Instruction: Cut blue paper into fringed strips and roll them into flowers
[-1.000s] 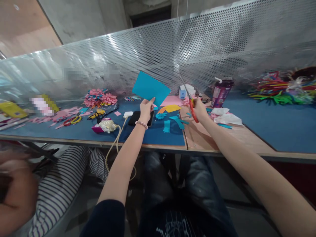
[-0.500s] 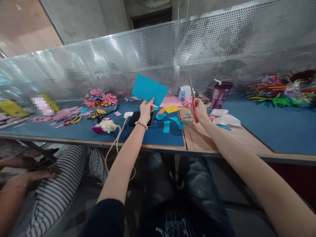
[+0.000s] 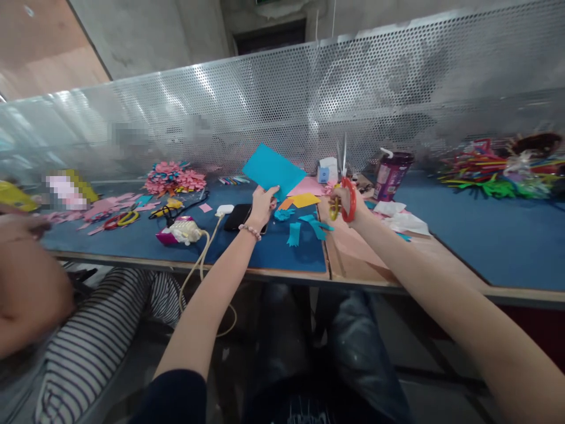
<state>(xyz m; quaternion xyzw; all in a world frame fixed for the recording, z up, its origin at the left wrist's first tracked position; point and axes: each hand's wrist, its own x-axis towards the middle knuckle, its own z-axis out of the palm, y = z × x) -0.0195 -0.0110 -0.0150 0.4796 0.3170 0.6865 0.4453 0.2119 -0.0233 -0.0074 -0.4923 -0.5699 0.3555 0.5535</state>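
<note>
Blue tabletop (image 3: 468, 229) is stretching below
Left hand (image 3: 262, 206) is pinching blue sheet (image 3: 272, 169); right hand (image 3: 359, 209) is gripping parted scissors (image 3: 344, 171) — single-edge hold is risking floppy paper.

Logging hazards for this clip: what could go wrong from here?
The scissors are in the right hand with their blades apart, and the left hand grips the blue paper sheet at its lower edge; a cut towards that grip could nip the fingers.
The purple drink cup stands just beyond the right hand, so a careless swing might tip it and perhaps wet the nearby paper.
</note>
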